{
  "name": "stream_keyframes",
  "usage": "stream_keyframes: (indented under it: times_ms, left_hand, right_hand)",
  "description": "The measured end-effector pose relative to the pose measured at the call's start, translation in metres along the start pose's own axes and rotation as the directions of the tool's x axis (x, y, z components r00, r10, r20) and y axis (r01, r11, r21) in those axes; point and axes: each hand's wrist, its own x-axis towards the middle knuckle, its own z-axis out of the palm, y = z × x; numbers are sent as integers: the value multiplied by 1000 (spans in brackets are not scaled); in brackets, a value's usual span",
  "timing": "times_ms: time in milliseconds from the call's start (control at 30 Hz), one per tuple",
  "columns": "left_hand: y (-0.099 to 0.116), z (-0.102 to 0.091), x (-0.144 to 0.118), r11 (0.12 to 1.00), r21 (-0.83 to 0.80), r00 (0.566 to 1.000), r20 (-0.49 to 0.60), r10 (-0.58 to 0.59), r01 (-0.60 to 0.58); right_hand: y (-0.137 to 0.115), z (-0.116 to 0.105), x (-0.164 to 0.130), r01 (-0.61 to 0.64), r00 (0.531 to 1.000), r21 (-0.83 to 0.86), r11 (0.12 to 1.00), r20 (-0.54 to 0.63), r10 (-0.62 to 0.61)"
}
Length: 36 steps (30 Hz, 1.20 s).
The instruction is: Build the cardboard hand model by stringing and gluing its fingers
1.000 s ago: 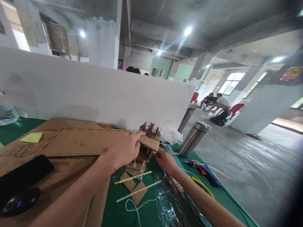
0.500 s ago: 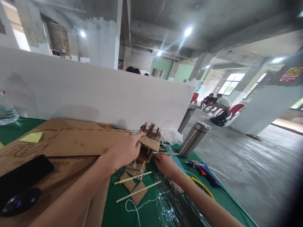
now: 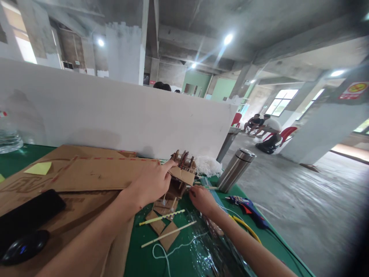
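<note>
A small cardboard model (image 3: pixel 181 175) with little wooden clips on top stands on the green table (image 3: pixel 144 261). My left hand (image 3: pixel 151 182) rests on its left side, forefinger stretched along its top edge. My right hand (image 3: pixel 201 199) is at the model's lower right corner, fingers pinched around a thin stick (image 3: pixel 206 187) that lies next to it. Two pale sticks (image 3: pixel 165 227) and cardboard scraps (image 3: pixel 161 227) lie just in front of the model.
Flattened cardboard (image 3: pixel 86 173) covers the left of the table, with a phone (image 3: pixel 29 211), a mouse (image 3: pixel 23 246) and a yellow note (image 3: pixel 39 167). A steel flask (image 3: pixel 236 169), a glue gun (image 3: pixel 248 207), white string (image 3: pixel 170 252) and clear plastic wrap (image 3: pixel 207 250) lie right. A white partition (image 3: pixel 115 111) stands behind. People sit far off.
My right hand shifted slightly at the model's lower right corner. My left hand and the model stayed put.
</note>
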Motion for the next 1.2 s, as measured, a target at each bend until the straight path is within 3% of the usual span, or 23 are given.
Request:
stream_keyframes:
  times_ms: [233, 500, 767, 1000, 1200]
  left_hand:
    - [0, 0, 1, 1000, -10, 1000, -1, -11, 11]
    - [-1, 0, 0, 1000, 2, 1000, 1, -5, 5]
    - [0, 0, 1, 1000, 10, 1000, 2, -11, 11]
    - [-1, 1, 0, 1000, 10, 1000, -4, -11, 11]
    - [-1, 3, 0, 1000, 16, 1000, -3, -11, 11]
  right_hand:
    - [0, -9, -7, 147, 989, 12, 989, 26, -147]
    - [5, -7, -4, 41, 998, 7, 999, -50, -41]
    - [3, -4, -7, 139, 990, 24, 990, 8, -139]
    - [6, -12, -6, 93, 994, 40, 995, -51, -91]
    - [6, -9, -8, 80, 997, 42, 996, -26, -78]
